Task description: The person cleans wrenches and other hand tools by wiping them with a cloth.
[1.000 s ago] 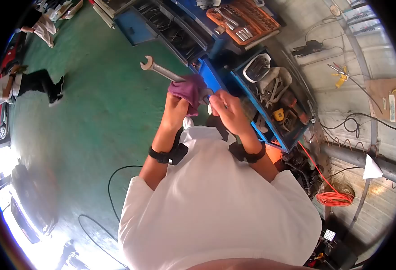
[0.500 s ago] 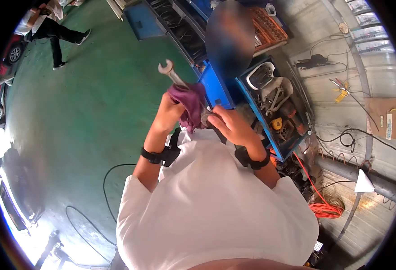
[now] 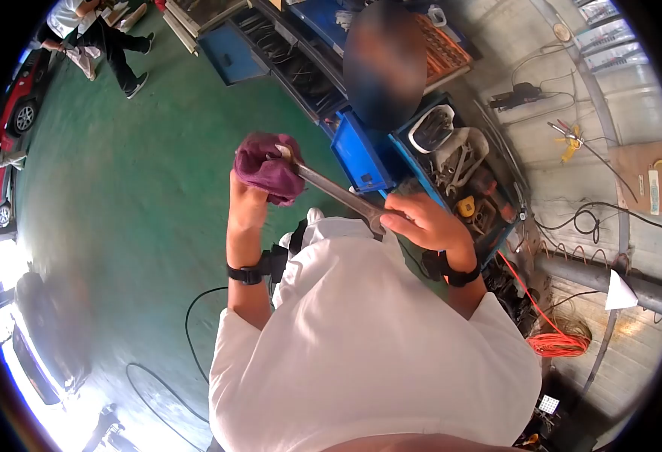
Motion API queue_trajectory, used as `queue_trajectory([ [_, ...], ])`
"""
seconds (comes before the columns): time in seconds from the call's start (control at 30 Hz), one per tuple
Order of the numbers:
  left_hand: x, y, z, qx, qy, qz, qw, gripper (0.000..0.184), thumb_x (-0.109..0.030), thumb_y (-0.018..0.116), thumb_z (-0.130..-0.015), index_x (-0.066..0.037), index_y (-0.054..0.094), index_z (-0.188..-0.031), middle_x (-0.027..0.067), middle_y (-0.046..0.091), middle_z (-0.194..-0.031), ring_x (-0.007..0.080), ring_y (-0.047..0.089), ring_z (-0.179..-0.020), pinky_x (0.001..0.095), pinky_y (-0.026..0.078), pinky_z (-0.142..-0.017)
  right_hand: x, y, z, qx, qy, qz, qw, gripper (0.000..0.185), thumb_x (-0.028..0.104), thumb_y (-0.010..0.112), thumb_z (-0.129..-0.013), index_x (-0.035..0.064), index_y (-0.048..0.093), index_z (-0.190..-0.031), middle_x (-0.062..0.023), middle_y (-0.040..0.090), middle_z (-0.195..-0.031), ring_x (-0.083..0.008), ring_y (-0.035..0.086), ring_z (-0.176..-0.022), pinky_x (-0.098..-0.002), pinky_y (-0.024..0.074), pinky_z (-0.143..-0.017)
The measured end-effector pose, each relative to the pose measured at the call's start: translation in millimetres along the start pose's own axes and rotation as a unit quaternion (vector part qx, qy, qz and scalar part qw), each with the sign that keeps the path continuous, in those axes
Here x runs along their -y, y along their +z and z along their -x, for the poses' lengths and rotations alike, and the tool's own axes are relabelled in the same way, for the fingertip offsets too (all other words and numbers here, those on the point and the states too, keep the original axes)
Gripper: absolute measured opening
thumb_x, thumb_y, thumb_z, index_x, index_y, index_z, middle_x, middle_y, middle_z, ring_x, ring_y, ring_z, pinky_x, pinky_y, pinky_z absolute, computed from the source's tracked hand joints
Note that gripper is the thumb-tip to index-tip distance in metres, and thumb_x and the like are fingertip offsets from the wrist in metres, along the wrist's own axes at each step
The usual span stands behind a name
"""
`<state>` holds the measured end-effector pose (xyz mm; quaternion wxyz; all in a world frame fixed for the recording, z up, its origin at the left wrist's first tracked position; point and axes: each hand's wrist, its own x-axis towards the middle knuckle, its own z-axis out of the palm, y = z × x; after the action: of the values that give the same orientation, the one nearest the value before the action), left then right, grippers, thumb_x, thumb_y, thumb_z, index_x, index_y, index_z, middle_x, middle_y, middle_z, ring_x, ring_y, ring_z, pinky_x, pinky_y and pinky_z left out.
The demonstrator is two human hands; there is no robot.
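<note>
A purple cloth [image 3: 265, 181] is bunched over my left hand [image 3: 247, 202], which is closed on it with most fingers hidden in the folds. The cloth lies against the far jaw end of a metal wrench [image 3: 337, 193]. My right hand [image 3: 426, 220] grips the wrench's near end, thumb and fingers closed around it. The shaft slants between my two hands, bare along its middle, in front of my white shirt [image 3: 376, 324].
On the right stands a blue tool drawer [image 3: 405, 154] with wrenches, a yellow tape measure [image 3: 465, 206] and a white container [image 3: 431, 129]. A blue open door [image 3: 361, 154] adjoins it. An orange cable coil [image 3: 561, 343] lies lower right. A person [image 3: 112, 53] stands far left by red cars.
My left hand with the cloth has moved left and up to the wrench's far end, uncovering the shaft. The wrench has tilted flatter. My right hand has shifted right, still on its near end.
</note>
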<state>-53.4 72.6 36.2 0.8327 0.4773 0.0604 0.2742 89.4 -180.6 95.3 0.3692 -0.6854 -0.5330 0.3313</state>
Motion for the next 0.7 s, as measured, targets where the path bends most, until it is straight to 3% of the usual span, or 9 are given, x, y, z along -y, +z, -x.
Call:
queue_trajectory([
  [0.17, -5.3, 2.0, -2.9, 0.067, -0.017, -0.058, 0.996, 0.019, -0.010, 0.059, -0.086, 0.002, 0.061, -0.101, 0.0126, 0.064, -0.098, 0.0165, 0.062, -0.080, 0.0271, 0.051, -0.068, -7.2, -1.3, 11.4, -0.027, 0.024, 0.030, 0.999, 0.028, 0.024, 0.056, -0.097, 0.0005, 0.051, -0.082, -0.0156, 0.050, -0.068, -0.0341, 0.050, -0.061, -0.0395, 0.0379, -0.056],
  [0.27, 2.8, -13.1, 4.3, 0.036, -0.059, -0.146, 0.987, 0.019, -0.012, 0.057, -0.087, 0.003, 0.064, -0.095, 0.0118, 0.065, -0.098, 0.0173, 0.062, -0.083, 0.0282, 0.050, -0.074, -9.2, 9.4, 18.1, -0.031, 0.062, 0.019, 0.997, 0.028, 0.024, 0.057, -0.097, 0.0000, 0.053, -0.083, -0.0155, 0.050, -0.071, -0.0345, 0.050, -0.065, -0.0389, 0.0389, -0.059],
  [0.4, 12.6, -14.7, 5.7, 0.051, -0.051, -0.147, 0.986, 0.022, -0.014, 0.054, -0.086, 0.004, 0.065, -0.091, 0.0115, 0.066, -0.098, 0.0178, 0.061, -0.085, 0.0295, 0.049, -0.077, -7.1, 17.0, 18.9, -0.064, 0.054, 0.007, 0.996, 0.026, 0.023, 0.057, -0.097, 0.0020, 0.054, -0.082, -0.0151, 0.054, -0.065, -0.0337, 0.053, -0.059, -0.0410, 0.0381, -0.054],
  [0.47, 16.0, -19.6, 11.8, 0.005, -0.135, -0.170, 0.976, 0.023, -0.013, 0.050, -0.085, 0.003, 0.064, -0.093, 0.0107, 0.065, -0.097, 0.0186, 0.060, -0.089, 0.0308, 0.048, -0.080, -9.7, 22.9, 20.0, -0.075, 0.046, 0.020, 0.996, 0.025, 0.023, 0.057, -0.096, 0.0023, 0.054, -0.081, -0.0143, 0.054, -0.064, -0.0323, 0.053, -0.058, -0.0405, 0.0382, -0.054],
  [0.57, 29.3, -30.0, 19.3, 0.009, -0.136, -0.086, 0.987, 0.022, -0.009, 0.047, -0.083, 0.002, 0.063, -0.093, 0.0091, 0.064, -0.096, 0.0189, 0.060, -0.092, 0.0306, 0.047, -0.084, -9.6, 29.7, 17.8, -0.086, 0.044, 0.021, 0.995, 0.025, 0.022, 0.059, -0.095, 0.0027, 0.054, -0.079, -0.0129, 0.055, -0.063, -0.0298, 0.053, -0.057, -0.0395, 0.0380, -0.053],
  [0.7, 25.6, -46.7, 31.1, 0.028, -0.127, -0.091, 0.987, 0.022, -0.007, 0.046, -0.081, 0.002, 0.062, -0.094, 0.0080, 0.063, -0.096, 0.0189, 0.059, -0.094, 0.0312, 0.047, -0.087, -8.4, 34.9, 12.9, -0.111, 0.044, 0.005, 0.993, 0.027, 0.021, 0.063, -0.093, 0.0036, 0.054, -0.074, -0.0105, 0.051, -0.059, -0.0263, 0.050, -0.053, -0.0379, 0.0362, -0.050],
])
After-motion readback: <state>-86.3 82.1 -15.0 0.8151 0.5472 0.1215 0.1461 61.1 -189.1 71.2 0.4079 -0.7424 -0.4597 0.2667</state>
